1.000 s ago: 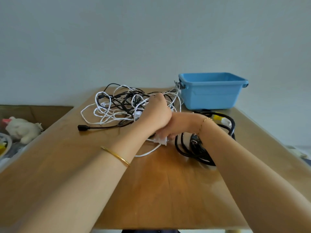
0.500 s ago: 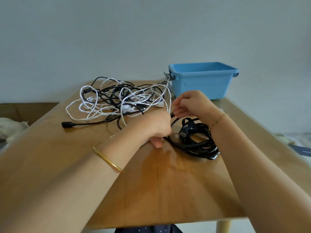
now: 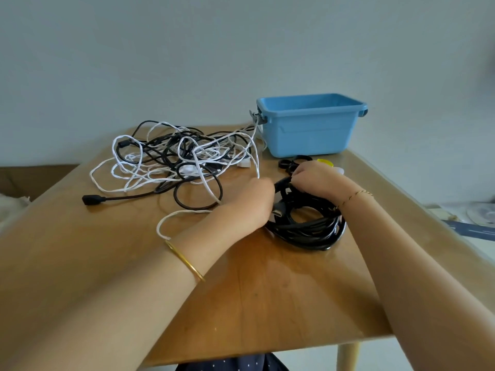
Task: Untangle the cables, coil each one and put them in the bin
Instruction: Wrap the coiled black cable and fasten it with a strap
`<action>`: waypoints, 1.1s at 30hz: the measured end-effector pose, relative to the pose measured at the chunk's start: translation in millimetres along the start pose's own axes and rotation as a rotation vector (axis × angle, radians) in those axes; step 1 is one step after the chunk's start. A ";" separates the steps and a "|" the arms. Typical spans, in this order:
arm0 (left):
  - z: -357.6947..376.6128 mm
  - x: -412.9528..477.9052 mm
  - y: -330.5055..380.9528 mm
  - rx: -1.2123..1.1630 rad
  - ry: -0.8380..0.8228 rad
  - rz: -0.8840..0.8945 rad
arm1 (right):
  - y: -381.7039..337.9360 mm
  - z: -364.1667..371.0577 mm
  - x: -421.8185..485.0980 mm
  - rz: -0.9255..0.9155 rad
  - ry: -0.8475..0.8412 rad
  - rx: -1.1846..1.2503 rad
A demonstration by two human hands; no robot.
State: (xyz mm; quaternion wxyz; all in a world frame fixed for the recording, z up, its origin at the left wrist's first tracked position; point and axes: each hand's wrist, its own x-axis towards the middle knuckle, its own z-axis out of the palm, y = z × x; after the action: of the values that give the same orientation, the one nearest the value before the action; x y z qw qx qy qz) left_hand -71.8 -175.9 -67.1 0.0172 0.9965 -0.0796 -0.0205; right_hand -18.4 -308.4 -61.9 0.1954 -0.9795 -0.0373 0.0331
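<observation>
A surface (image 3: 267,303) is carrying a white and black cable tangle (image 3: 174,162) by its far edge, a blue bin (image 3: 308,135) at its far right corner and a black coil (image 3: 308,234) toward its right edge. The right hand (image 3: 318,180) is pinching the coil's top loop. The left hand (image 3: 251,204) is touching the coil, its fingers hidden and its grip unclear.

The table (image 3: 267,303) is smooth, shiny wood. The bin (image 3: 308,135) is smooth blue plastic. The white cable (image 3: 126,187) looks rough and woven, like string. The black cable (image 3: 308,234) is smooth and rubbery. The bangle (image 3: 184,261) is shiny metal.
</observation>
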 end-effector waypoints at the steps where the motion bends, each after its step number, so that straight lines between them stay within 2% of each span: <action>1: -0.3 -0.7 -0.4 -0.016 0.043 0.023 | 0.0 -1.8 -3.8 -0.014 -0.010 -0.033; 4: 2.3 1.1 -1.2 -0.019 0.059 0.029 | 5.3 -7.1 -12.6 -0.028 -0.044 -0.054; 9: 6.8 7.8 -1.6 -0.131 0.055 0.041 | 8.5 -14.1 -21.0 -0.068 -0.205 -0.107; 11: 10.7 13.1 -5.7 -0.222 0.062 0.033 | 11.6 -9.6 -19.3 -0.063 -0.175 -0.133; 15: 17.7 17.1 -13.9 -0.573 0.128 0.022 | 17.9 -4.5 -18.0 -0.064 -0.110 -0.117; 19: 22.5 16.5 -13.9 -0.749 0.167 0.027 | 21.5 -4.1 -21.0 -0.124 -0.032 -0.073; 24: 14.0 17.1 -14.6 -0.983 0.207 -0.025 | 20.9 -2.5 -23.9 -0.183 0.030 0.280; 26: 11.2 16.8 -17.3 -1.123 0.175 -0.072 | 14.8 -0.1 -23.5 -0.222 0.085 0.279; 29: 6.9 11.7 -23.8 -1.472 -0.003 -0.138 | 2.5 3.5 -20.5 -0.257 0.177 0.253; 30: 5.8 10.3 -26.9 -1.523 -0.054 -0.112 | -0.6 4.8 -19.7 -0.266 0.190 0.246; 33: 3.1 9.5 -32.9 -1.482 -0.125 -0.028 | -5.6 7.3 -19.0 -0.293 0.194 0.268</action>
State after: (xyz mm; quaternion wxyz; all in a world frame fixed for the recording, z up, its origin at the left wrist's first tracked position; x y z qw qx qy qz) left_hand -57.4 -145.0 -71.9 0.6802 0.7214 -0.0331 -0.1257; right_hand -38.3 -302.0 -65.4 0.3290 -0.9275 -0.1553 -0.0855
